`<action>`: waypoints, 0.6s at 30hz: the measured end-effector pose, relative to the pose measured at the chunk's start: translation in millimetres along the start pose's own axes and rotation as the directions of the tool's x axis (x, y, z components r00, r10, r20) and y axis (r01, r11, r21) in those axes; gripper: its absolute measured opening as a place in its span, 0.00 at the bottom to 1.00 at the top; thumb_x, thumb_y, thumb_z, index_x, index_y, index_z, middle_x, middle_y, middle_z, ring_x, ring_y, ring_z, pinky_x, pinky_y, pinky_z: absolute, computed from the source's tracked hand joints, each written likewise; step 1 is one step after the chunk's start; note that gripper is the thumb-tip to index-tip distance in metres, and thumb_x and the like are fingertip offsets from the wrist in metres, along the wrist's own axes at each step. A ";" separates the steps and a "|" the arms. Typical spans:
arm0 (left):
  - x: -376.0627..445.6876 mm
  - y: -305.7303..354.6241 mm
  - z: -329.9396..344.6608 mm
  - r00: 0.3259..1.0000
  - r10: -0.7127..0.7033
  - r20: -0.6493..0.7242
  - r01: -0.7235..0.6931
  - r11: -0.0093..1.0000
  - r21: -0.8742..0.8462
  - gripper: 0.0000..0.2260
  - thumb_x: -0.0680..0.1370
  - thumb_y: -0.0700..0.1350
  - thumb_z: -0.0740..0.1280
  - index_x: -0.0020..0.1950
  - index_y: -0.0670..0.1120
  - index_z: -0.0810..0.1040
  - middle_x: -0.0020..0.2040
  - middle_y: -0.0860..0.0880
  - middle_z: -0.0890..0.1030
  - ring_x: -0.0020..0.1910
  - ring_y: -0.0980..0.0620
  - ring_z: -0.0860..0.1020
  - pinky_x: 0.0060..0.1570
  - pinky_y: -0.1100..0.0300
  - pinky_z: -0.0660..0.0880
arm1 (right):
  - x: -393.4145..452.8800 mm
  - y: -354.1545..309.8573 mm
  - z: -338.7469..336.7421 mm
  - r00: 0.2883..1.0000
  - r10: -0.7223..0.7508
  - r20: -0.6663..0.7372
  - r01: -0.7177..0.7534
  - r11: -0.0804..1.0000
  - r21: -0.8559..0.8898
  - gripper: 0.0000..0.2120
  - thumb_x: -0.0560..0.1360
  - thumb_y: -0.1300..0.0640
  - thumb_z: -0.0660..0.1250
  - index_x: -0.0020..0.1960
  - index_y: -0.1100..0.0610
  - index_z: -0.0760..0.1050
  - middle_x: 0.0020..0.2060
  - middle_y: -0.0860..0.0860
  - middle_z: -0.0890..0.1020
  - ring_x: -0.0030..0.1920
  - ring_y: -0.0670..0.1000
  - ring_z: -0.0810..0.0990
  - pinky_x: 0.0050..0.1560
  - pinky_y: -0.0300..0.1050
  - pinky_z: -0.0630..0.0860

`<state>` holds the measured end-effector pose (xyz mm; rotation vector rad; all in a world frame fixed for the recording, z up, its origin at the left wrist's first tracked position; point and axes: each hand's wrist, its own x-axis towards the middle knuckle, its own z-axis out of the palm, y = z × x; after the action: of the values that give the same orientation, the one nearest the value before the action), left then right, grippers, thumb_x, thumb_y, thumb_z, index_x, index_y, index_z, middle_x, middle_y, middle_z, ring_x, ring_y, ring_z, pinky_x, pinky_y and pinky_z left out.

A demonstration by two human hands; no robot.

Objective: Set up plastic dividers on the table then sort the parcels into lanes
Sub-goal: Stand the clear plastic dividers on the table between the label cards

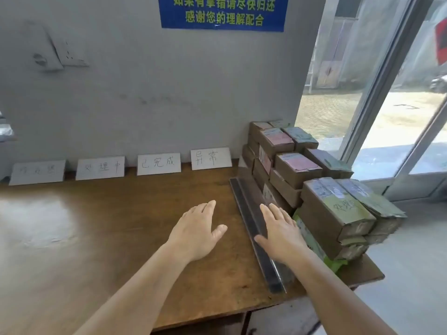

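Reaching forward over the brown tabletop (96, 238), you have both hands out flat with fingers straight and holding nothing. Your left hand (197, 232) hovers or rests palm-down above bare wood, near the middle of the tabletop; whether it touches the surface cannot be told. Your right hand (281, 234) lies just right of it, its thumb and palm over the long dark plastic divider strips (251, 226), fingers extended and not curled round them.

Those strips lie flat in a bundle, running from the far side near the wall to the near right edge of the tabletop. Just to their right, the parcels (336, 213) are stacked in several layers at the right end of the tabletop: brown cardboard boxes, some with pink labels, some wrapped in green, the nearest one with handwriting on its top. The far end of the stack stands against the wall.

Along the far edge of the tabletop, 4 white lane cards (158, 163) lean against the grey wall (145, 81), each with handwritten characters; the leftmost is too faint to read. Above them hangs a blue sign (223, 12) with yellow-green characters. To the right, a glass window (391, 81) looks onto a paved yard.
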<state>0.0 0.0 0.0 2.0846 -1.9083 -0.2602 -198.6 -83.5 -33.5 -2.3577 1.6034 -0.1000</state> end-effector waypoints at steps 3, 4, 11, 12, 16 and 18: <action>16.4 -1.5 17.7 0.999 -0.040 0.027 0.040 0.999 -0.024 0.30 0.80 0.57 0.57 0.78 0.45 0.53 0.77 0.48 0.60 0.75 0.51 0.58 0.73 0.57 0.56 | 12.8 17.6 9.6 0.993 0.092 0.080 -0.095 0.995 0.036 0.38 0.79 0.59 0.61 0.78 0.50 0.38 0.78 0.51 0.45 0.74 0.58 0.56 0.69 0.53 0.63; 19.8 -1.7 22.1 0.998 -0.051 0.045 0.053 0.998 -0.032 0.30 0.80 0.57 0.57 0.78 0.46 0.53 0.77 0.48 0.60 0.75 0.51 0.58 0.73 0.56 0.56 | 16.2 21.4 13.8 0.992 0.091 0.087 -0.097 0.993 0.066 0.38 0.78 0.63 0.59 0.78 0.51 0.38 0.78 0.53 0.47 0.72 0.59 0.61 0.66 0.52 0.67; 35.8 -10.6 45.5 0.993 -0.092 0.075 0.097 0.993 -0.070 0.30 0.80 0.57 0.59 0.78 0.48 0.54 0.76 0.50 0.61 0.75 0.51 0.59 0.73 0.55 0.59 | 33.0 22.9 27.1 0.994 0.101 0.048 -0.109 0.977 0.186 0.39 0.76 0.66 0.59 0.78 0.48 0.41 0.68 0.55 0.70 0.57 0.54 0.77 0.51 0.46 0.77; 38.8 -11.7 47.8 0.992 -0.093 0.087 0.099 0.992 -0.074 0.30 0.80 0.57 0.59 0.78 0.48 0.53 0.77 0.50 0.60 0.75 0.51 0.59 0.73 0.54 0.59 | 33.5 16.7 27.7 0.993 0.105 0.044 -0.112 0.970 0.216 0.39 0.76 0.65 0.59 0.78 0.47 0.43 0.68 0.55 0.70 0.58 0.54 0.77 0.51 0.45 0.77; 48.9 -17.7 52.2 0.991 -0.095 0.096 0.103 0.991 -0.091 0.30 0.80 0.57 0.59 0.78 0.50 0.53 0.77 0.52 0.60 0.75 0.51 0.58 0.72 0.54 0.59 | 37.9 -12.7 35.1 0.996 0.089 0.013 -0.089 0.949 0.301 0.40 0.76 0.61 0.65 0.77 0.45 0.44 0.71 0.49 0.67 0.61 0.51 0.77 0.53 0.48 0.79; 53.1 -23.3 52.8 0.991 -0.086 0.102 0.096 0.991 -0.095 0.30 0.80 0.56 0.60 0.78 0.50 0.53 0.77 0.51 0.60 0.75 0.51 0.58 0.72 0.54 0.59 | 41.9 -27.5 38.4 0.996 0.089 0.017 -0.090 0.934 0.346 0.40 0.76 0.61 0.66 0.77 0.44 0.45 0.71 0.49 0.67 0.62 0.52 0.76 0.53 0.49 0.79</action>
<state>9.6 -56.3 -53.8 2.1316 -1.8155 -0.4765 -149.6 -105.1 -67.0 -2.0130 1.5437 -0.3338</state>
